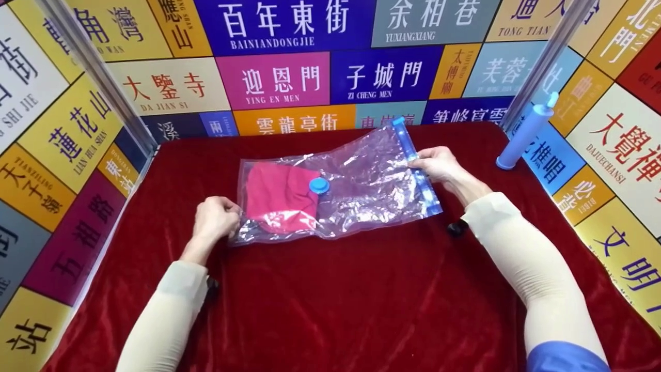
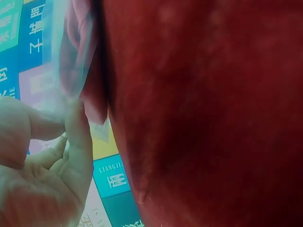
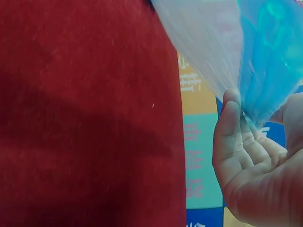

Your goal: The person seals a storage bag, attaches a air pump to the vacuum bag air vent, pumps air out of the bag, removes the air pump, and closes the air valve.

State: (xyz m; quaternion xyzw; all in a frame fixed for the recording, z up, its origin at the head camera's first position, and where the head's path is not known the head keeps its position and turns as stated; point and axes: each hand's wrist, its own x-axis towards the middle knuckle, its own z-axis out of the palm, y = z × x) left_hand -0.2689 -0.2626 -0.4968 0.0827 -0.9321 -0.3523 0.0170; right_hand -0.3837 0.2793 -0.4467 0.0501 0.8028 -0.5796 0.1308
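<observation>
A clear plastic vacuum storage bag (image 1: pixel 366 181) spans the space between the two hands in the head view. Folded pink cloth (image 1: pixel 281 196) lies inside its left half, beside a round blue valve (image 1: pixel 319 185). My left hand (image 1: pixel 214 217) pinches the bag's left edge between thumb and fingers, which the left wrist view shows close up. At the other end my right hand (image 1: pixel 439 165) grips the blue zip strip (image 1: pixel 408 142) along the bag's opening. In the right wrist view, fingers (image 3: pixel 227 127) curl at the bag's bluish corner (image 3: pixel 265 71).
A blue hand pump (image 1: pixel 525 137) stands upright at the table's right back corner. Dark red velvet (image 1: pixel 351 299) covers the table. Panels with street names (image 1: pixel 273 80) rise behind and at both sides, with metal posts (image 1: pixel 103 72) at the back corners.
</observation>
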